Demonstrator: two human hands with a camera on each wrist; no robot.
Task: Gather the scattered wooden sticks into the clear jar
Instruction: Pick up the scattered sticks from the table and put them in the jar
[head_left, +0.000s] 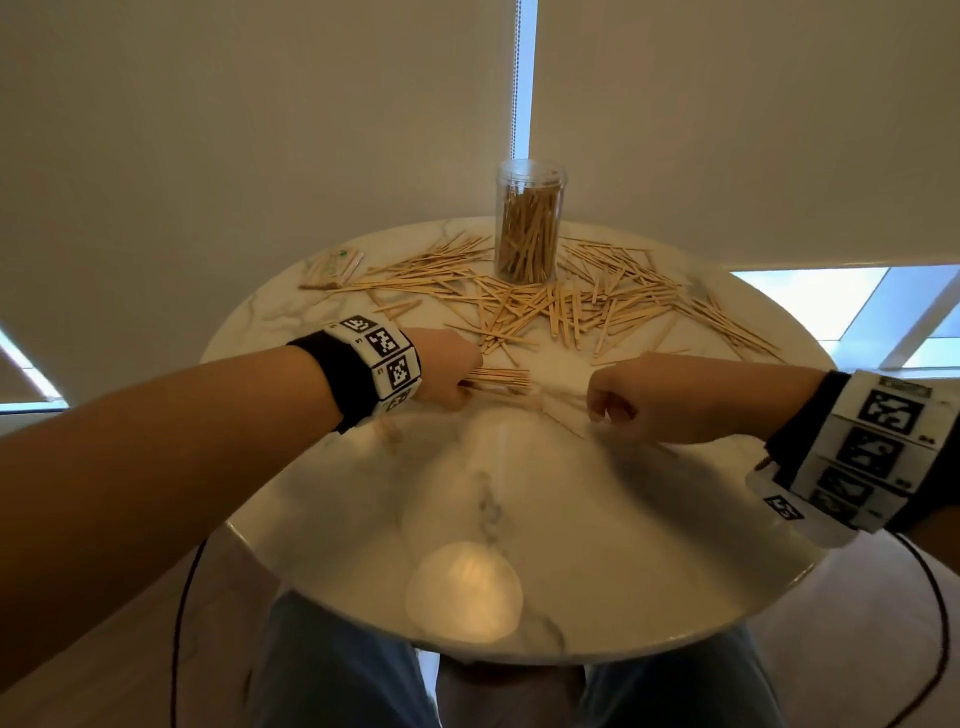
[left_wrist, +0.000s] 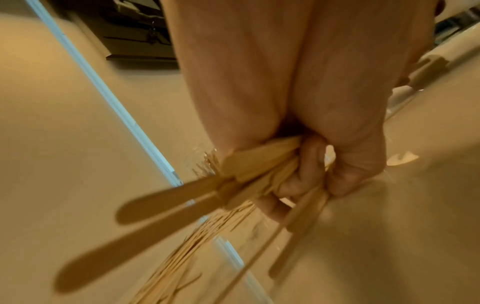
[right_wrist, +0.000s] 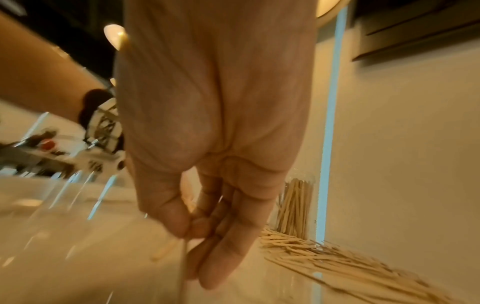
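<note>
A clear jar part full of wooden sticks stands at the far side of the round marble table. Loose sticks lie spread around and in front of it. My left hand grips a bundle of sticks low over the table, and the left wrist view shows the bundle sticking out of my curled fingers. My right hand is just to the right of it. Its thumb and fingers pinch a thin stick. The jar shows behind that hand.
A small packet lies at the table's far left edge. A bright lamp reflection sits on the near part of the tabletop. Window blinds hang behind the table. Dark cables trail from both wrists past my knees.
</note>
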